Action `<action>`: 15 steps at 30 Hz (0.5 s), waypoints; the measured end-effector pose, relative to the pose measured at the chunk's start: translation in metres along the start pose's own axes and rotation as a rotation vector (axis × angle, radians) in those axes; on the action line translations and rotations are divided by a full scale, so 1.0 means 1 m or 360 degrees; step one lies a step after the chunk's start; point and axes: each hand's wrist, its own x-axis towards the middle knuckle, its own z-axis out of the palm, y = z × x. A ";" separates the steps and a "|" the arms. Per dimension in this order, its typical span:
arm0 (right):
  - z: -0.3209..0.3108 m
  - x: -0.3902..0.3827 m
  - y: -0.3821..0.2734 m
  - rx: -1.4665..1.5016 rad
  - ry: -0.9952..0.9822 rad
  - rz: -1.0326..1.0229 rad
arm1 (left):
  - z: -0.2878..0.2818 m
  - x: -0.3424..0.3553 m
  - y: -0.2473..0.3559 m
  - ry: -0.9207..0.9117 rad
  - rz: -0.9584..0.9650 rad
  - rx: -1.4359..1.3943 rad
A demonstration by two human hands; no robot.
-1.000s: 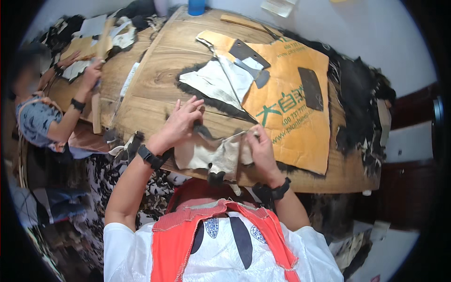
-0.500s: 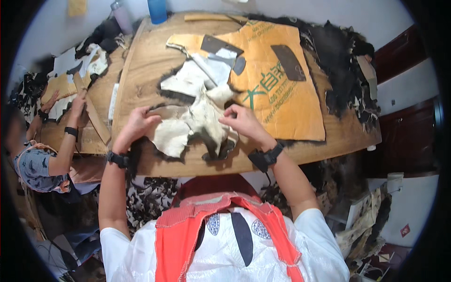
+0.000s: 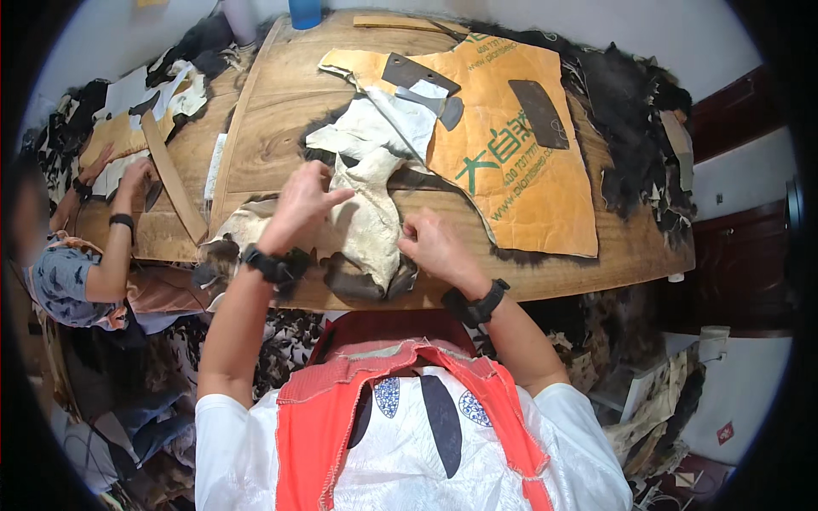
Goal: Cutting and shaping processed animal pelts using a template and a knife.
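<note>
A pale hide piece with dark fur edges (image 3: 368,209) lies skin side up in front of me, creased and folded. My left hand (image 3: 300,209) is above its left part, thumb held apart from the bent fingers, with nothing visibly gripped. The fingers of my right hand (image 3: 433,247) are pinched at the hide's right edge. Another white-skinned, dark-furred scrap (image 3: 345,126) lies just beyond, partly under a grey-white sheet (image 3: 400,119). My left forearm hides some of the hide's left portion.
An orange printed paper sheet (image 3: 532,200) with dark flat templates (image 3: 538,111) covers the table's right side. A blue cup (image 3: 305,13) stands at the back. Dark fur pieces (image 3: 635,128) pile up at right. At left, a co-worker's hands (image 3: 132,179) work near a wooden strip (image 3: 175,183).
My left hand has let go of the hide's left part and moved right and farther over it. The hide now spreads wider to the left; my right hand remains at its right edge.
</note>
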 end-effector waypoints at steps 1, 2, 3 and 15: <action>0.002 0.000 -0.001 0.0150 0.0059 -0.0058 | 0.004 0.005 0.003 -0.0147 -0.0109 -0.0088; 0.003 -0.001 -0.002 0.0147 0.0069 -0.0064 | 0.004 0.009 0.006 -0.0293 -0.0216 -0.0175; 0.003 -0.002 -0.004 0.0496 0.0216 0.0029 | 0.006 0.010 -0.004 -0.0274 -0.0186 -0.0620; -0.057 -0.059 -0.017 -0.0573 0.0545 -0.1178 | -0.070 -0.104 -0.014 -0.0132 0.0903 -0.0145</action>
